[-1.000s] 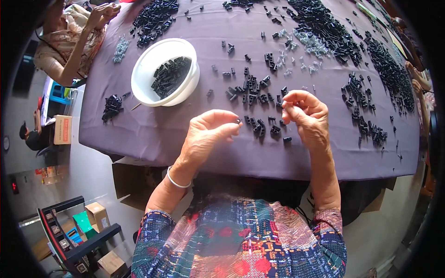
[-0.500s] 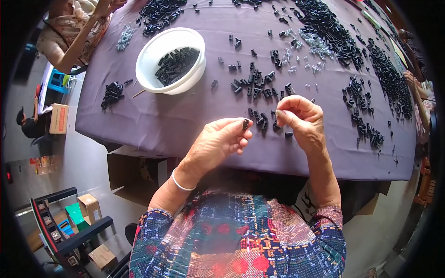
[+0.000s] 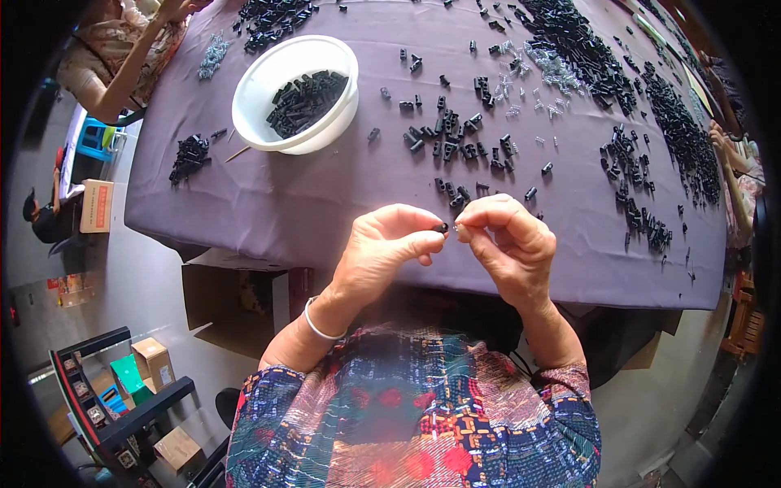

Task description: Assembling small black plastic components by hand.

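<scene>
My left hand (image 3: pixel 376 250) pinches a small black plastic part (image 3: pixel 442 228) between thumb and forefinger, its end turned toward the right. Close beside it, my right hand (image 3: pixel 514 250) is closed on a tiny silvery piece (image 3: pixel 457 228) that looks like a spring, mostly covered by the fingertips. The two fingertips nearly meet above the near side of the table; whether the pieces touch, I cannot tell. Just beyond my hands lies a loose group of black plastic parts (image 3: pixel 447 126). A white bowl (image 3: pixel 342 110), partly filled with similar black parts, stands to the left.
A purple cloth (image 3: pixel 309 195) covers the table. Silvery springs (image 3: pixel 556 71) and large heaps of black parts (image 3: pixel 582 61) lie at the far right. A smaller black pile (image 3: pixel 190 156) and a thin stick (image 3: pixel 237 153) are left. Other people sit at the left and right edges.
My right hand has come left and down from the loose parts, bringing the silvery piece up to the black part. My left hand has turned slightly, still pinching its part.
</scene>
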Available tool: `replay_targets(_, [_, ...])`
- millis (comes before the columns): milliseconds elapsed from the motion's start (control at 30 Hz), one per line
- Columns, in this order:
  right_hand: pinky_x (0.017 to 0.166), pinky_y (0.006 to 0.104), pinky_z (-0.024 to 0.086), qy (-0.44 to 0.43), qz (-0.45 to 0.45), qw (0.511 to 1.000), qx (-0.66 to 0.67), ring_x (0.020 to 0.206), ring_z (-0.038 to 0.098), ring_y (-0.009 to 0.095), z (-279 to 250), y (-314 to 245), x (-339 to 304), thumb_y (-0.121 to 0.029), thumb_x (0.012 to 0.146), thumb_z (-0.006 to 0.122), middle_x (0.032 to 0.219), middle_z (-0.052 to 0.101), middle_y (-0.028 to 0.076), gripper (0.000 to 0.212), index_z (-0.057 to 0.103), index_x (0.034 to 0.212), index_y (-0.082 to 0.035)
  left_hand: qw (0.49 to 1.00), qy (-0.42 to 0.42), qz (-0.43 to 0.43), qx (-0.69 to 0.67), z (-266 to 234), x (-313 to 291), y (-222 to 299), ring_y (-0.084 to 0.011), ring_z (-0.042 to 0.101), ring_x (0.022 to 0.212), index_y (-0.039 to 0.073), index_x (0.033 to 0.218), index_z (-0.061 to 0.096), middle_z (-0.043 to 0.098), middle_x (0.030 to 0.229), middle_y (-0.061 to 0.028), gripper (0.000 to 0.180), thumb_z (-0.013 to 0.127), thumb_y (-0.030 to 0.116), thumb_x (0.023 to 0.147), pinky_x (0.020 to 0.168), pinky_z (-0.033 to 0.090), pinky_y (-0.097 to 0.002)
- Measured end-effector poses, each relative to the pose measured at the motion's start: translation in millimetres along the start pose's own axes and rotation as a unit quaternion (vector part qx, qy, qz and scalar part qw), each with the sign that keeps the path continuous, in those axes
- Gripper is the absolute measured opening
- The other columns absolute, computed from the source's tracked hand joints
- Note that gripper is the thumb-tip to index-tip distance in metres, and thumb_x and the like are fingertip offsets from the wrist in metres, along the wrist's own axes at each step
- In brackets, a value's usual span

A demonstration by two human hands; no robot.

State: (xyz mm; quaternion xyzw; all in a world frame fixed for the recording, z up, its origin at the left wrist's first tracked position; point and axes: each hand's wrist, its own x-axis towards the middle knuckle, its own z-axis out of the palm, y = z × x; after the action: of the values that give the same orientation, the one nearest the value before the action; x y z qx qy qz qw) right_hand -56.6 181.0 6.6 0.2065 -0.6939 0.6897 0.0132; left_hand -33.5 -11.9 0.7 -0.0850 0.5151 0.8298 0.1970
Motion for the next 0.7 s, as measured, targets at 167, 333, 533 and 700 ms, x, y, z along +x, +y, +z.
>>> replay_targets(167, [0.072, 0.0275, 0.051, -0.011, -0.063, 0.995, -0.073, 0.083, 0.061, 0.017, 5.2, -0.2, -3.2, 0.014, 0.08, 0.064, 0.09, 0.063, 0.01, 0.017, 0.063, 0.094, 0.004, 0.999, -0.002, 0.026, 0.03, 5.3, -2.9, 0.3, -0.0126, 0.062, 0.074, -0.002, 0.098, 0.067, 0.068, 0.086, -0.0077, 0.018, 0.073, 0.005, 0.083, 0.069, 0.052, -0.0258])
replay_targets(333, [0.071, 0.0277, 0.052, 0.02, -0.081, 0.988, -0.129, 0.083, 0.063, 0.018, 10.9, -3.0, -8.1, 0.014, 0.078, 0.066, 0.092, 0.066, 0.011, 0.019, 0.064, 0.093, 0.002, 1.0, -0.008, 0.021, 0.006, 4.7, -3.4, -4.2, -0.0124, 0.062, 0.074, -0.002, 0.098, 0.067, 0.068, 0.086, -0.0078, 0.017, 0.073, 0.004, 0.083, 0.069, 0.052, -0.0253])
replay_targets(533, [0.07, 0.0314, 0.053, 0.024, -0.068, 0.987, -0.142, 0.08, 0.066, 0.024, 12.5, -8.8, -9.5, 0.011, 0.073, 0.067, 0.088, 0.066, 0.011, 0.023, 0.068, 0.093, -0.001, 1.0, -0.004, 0.004, -0.021, 3.4, -2.1, -8.2, -0.013, 0.062, 0.074, -0.002, 0.098, 0.066, 0.068, 0.086, -0.0082, 0.016, 0.072, 0.004, 0.084, 0.069, 0.052, -0.0257])
replay_targets(700, [0.07, 0.0313, 0.053, 0.012, -0.027, 0.993, -0.11, 0.081, 0.065, 0.024, 6.2, -10.2, -11.5, 0.011, 0.074, 0.067, 0.094, 0.064, 0.013, 0.026, 0.068, 0.097, -0.001, 0.999, -0.021, -0.009, -0.028, 2.9, -3.3, -7.5, -0.0138, 0.062, 0.075, -0.002, 0.099, 0.065, 0.067, 0.086, -0.0087, 0.017, 0.071, 0.003, 0.084, 0.069, 0.052, -0.0263])
